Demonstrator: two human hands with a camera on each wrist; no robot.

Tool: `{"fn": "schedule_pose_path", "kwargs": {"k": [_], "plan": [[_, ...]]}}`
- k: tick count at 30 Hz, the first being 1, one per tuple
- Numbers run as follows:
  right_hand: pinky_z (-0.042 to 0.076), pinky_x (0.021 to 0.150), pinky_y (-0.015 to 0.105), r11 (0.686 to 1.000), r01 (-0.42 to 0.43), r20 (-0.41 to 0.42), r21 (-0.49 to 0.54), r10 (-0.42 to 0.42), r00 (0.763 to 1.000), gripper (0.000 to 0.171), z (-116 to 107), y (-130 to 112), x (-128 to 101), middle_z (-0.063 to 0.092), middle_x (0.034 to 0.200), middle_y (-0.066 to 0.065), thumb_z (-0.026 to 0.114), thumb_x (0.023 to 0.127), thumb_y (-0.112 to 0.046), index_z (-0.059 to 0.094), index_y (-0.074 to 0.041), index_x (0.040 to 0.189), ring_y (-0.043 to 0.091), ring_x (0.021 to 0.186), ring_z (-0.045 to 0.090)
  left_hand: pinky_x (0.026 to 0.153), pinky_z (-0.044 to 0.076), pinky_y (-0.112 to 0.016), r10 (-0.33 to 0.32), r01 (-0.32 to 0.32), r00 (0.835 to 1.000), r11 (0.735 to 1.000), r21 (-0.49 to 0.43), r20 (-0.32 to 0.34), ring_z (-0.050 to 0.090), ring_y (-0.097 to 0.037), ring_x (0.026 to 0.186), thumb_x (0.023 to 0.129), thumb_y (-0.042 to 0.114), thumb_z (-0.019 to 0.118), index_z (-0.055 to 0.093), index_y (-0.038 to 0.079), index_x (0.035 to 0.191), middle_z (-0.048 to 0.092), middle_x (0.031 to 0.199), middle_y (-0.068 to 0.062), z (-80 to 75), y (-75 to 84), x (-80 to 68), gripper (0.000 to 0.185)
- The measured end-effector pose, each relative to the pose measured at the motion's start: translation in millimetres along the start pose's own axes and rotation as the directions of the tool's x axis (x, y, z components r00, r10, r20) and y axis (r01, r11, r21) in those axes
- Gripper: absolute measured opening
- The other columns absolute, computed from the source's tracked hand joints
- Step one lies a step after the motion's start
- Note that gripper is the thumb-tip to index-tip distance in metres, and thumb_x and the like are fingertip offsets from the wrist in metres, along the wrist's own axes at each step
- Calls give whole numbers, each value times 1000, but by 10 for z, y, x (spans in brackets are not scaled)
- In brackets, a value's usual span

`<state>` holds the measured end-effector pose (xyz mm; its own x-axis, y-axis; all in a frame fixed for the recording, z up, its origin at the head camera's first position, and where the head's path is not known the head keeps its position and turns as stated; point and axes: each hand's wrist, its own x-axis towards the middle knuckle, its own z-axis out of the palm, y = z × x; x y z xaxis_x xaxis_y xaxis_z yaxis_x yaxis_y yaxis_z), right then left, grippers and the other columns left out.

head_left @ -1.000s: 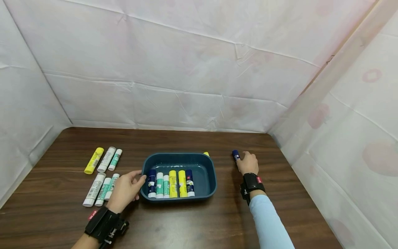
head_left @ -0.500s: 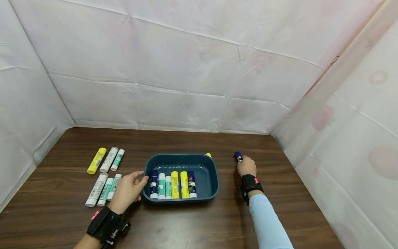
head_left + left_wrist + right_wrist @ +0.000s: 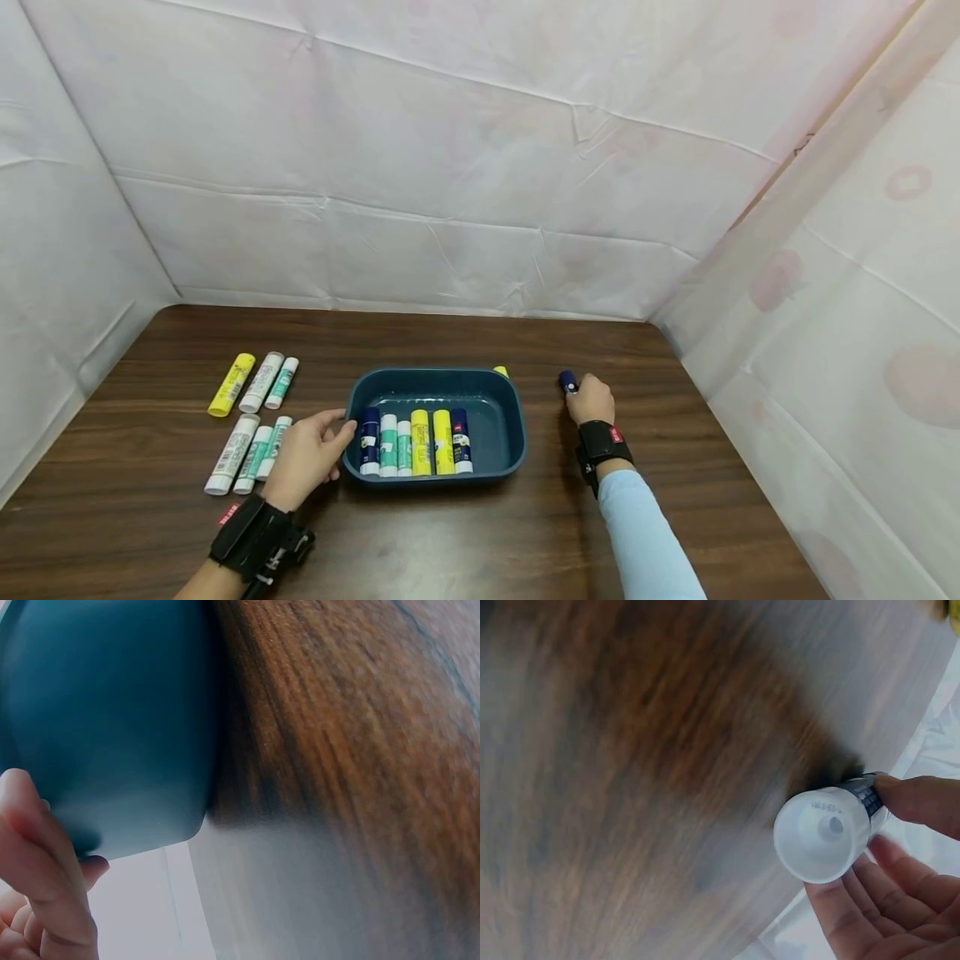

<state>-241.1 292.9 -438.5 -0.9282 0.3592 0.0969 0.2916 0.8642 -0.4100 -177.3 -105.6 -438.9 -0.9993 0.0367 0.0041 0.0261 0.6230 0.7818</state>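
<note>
A dark teal tray [image 3: 480, 477] sits mid-table. Inside it, navy, green-and-white and yellow glue sticks [image 3: 420, 442] lie in a row along the near side. My left hand [image 3: 309, 458] pinches the tray's left end between thumb and fingers; the left wrist view shows the thumb [image 3: 22, 799] against the tray's outer wall [image 3: 112, 727]. Right of the tray, my right hand [image 3: 591, 400] holds a navy glue stick [image 3: 567, 382] close to the tabletop. In the right wrist view, that stick's hollow white base [image 3: 821, 836] faces the camera, with thumb and fingers around its body.
Left of the tray lie two groups of glue sticks: one far group with a yellow stick [image 3: 231, 385], one nearer group with a large white stick [image 3: 231, 455]. A yellow tip [image 3: 501, 371] shows behind the tray's far right corner. White sheeting [image 3: 420, 167] encloses the table.
My right hand has closed its fingers further round the navy glue stick and shifted slightly left and toward me. The left hand and tray have stayed put.
</note>
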Motion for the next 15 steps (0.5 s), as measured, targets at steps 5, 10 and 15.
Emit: {"fn": "schedule_pose_path", "kwargs": {"k": [5, 10, 15], "plan": [[50, 73, 45, 999, -6, 39, 34, 5, 999, 30, 1, 44, -30, 66, 99, 24, 59, 84, -12, 65, 6, 107, 34, 83, 64, 39, 37, -27, 5, -5, 1000, 1000, 0, 7, 51, -14, 41, 94, 26, 56, 55, 0, 126, 52, 53, -1, 3, -4, 6, 42], [50, 78, 47, 996, -16, 53, 85, 12, 999, 35, -85, -5, -106, 66, 108, 23, 61, 85, -17, 65, 3, 113, 36, 92, 64, 39, 37, -27, 3, -3, 1000, 1000, 5, 14, 50, -14, 41, 94, 27, 55, 54, -1, 127, 52, 54, -2, -8, -1, 12, 43], [52, 76, 45, 991, -8, 67, 137, -1, 998, 37, -246, -169, -247, 66, 110, 23, 64, 85, -22, 65, 2, 113, 33, 92, 65, 40, 38, -27, -3, 3, 1000, 1000, 3, 19, 51, -14, 42, 94, 26, 55, 53, -2, 128, 52, 54, -2, -16, 0, 15, 43]]}}
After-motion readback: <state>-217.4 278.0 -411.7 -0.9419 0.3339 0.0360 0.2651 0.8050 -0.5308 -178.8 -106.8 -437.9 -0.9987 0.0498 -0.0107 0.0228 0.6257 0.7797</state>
